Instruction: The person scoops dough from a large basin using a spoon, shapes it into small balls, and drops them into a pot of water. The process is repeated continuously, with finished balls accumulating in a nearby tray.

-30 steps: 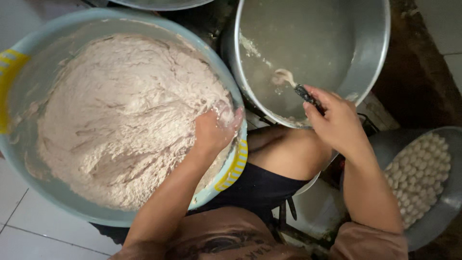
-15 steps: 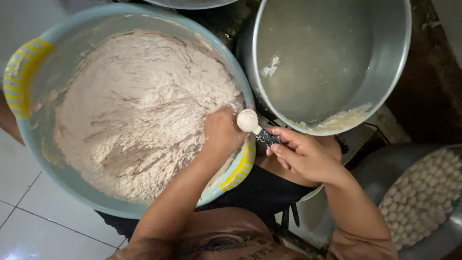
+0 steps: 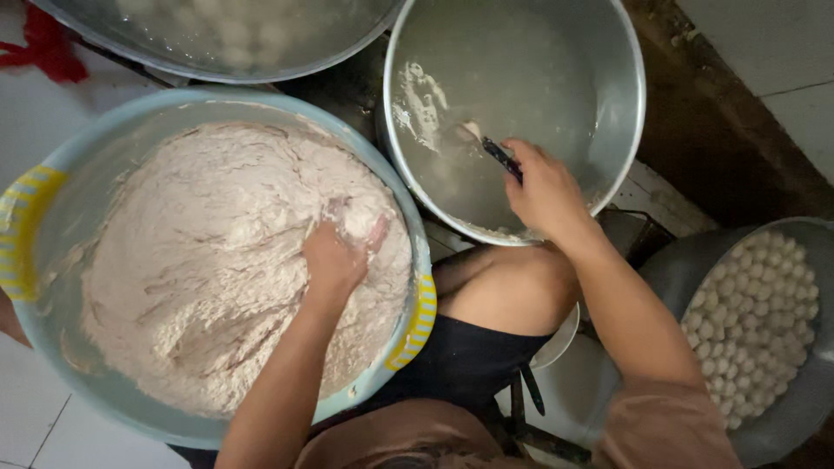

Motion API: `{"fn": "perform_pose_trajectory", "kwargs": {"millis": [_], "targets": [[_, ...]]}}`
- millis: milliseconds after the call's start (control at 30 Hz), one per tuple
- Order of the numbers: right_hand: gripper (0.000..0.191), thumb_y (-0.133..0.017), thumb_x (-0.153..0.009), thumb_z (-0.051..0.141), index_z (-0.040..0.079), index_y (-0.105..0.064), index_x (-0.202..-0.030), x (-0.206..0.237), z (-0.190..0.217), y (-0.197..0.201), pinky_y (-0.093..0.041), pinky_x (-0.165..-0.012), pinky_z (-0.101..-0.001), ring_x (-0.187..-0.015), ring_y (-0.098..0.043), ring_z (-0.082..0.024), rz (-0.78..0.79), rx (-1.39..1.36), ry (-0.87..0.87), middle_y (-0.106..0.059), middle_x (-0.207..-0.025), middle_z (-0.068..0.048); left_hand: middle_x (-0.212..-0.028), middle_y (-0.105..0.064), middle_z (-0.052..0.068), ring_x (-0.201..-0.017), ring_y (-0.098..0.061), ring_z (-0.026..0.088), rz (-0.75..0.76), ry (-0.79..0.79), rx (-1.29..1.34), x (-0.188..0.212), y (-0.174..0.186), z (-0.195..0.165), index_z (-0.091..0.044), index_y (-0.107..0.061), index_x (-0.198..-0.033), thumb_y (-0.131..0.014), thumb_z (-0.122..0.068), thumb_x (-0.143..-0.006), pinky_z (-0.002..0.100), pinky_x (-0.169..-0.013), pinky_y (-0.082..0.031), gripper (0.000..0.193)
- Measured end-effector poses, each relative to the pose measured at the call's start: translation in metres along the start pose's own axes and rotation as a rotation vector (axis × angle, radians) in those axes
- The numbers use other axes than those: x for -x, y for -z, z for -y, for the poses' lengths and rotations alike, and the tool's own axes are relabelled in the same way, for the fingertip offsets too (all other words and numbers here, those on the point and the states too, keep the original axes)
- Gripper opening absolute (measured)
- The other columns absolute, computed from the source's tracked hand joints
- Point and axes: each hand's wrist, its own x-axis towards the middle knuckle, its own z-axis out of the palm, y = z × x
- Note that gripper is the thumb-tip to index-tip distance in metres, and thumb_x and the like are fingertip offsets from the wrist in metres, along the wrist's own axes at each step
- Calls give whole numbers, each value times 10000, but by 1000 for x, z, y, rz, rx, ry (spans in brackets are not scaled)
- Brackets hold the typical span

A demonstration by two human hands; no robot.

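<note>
Taking the big plastic basin (image 3: 35, 260) as landmark: filled with dough mass (image 3: 208, 269), left hand (image 3: 334, 260) sunk into the dough near the basin's right rim. Just right of the basin, and slightly farther from the body, a metal pot (image 3: 608, 52) holding cloudy water, right hand (image 3: 543, 191) inside it, gripping a spoon (image 3: 486, 146) with the bowl end in the water. Beyond the basin, at the top edge, another metal pan (image 3: 217, 52) with round balls in liquid. Far right of the basin, past the knee (image 3: 512, 287), a metal tray (image 3: 782, 417) holding rows of small dough balls (image 3: 756, 321).
</note>
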Motion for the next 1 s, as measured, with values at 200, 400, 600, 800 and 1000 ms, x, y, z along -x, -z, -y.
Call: {"fn": "perform_pose_trajectory", "kwargs": {"millis": [200, 400, 600, 800, 1000], "targets": [[377, -690, -899, 89, 40, -625, -1267, 0, 6, 13, -532, -853, -483, -976, -682, -436, -30, 35, -60, -702, -1089, -243, -902, -729, 178, -760, -709, 365, -56, -220, 247, 5, 3, -40, -33, -697, -974, -844, -369, -799, 418, -706, -564, 406], [325, -652, -1006, 185, 39, -624, -1295, 32, 20, 31, -532, -747, -432, -846, -690, -375, -30, -180, -151, -706, -956, -208, -739, -712, 105, -691, -717, 317, 15, -153, 298, 8, -6, -44, -99, -675, -814, -781, -281, -935, 384, -660, -553, 244], [361, -676, -965, 202, 69, -656, -1300, 73, 59, 20, -558, -704, -370, -839, -709, -266, 306, -291, -132, -745, -1015, -130, -739, -690, 126, -658, -715, 318, -110, -241, 472, 18, -16, -48, -70, -626, -874, -808, -302, -789, 404, -604, -568, 307], [430, -628, -1001, 148, 31, -566, -1410, 73, 77, 8, -555, -854, -318, -992, -687, -191, 376, -469, 91, -727, -1132, -81, -786, -723, 181, -756, -716, 389, 73, -234, 171, 9, -20, -50, -86, -733, -834, -819, -196, -751, 449, -682, -576, 163], [506, -635, -965, 215, 116, -578, -1458, 61, 52, 30, -516, -667, -336, -721, -611, -171, 462, -414, -168, -711, -879, -85, -748, -722, 232, -719, -692, 449, 76, 12, -213, 5, -6, -55, -43, -764, -789, -800, -612, -759, 525, -664, -549, 570]]}}
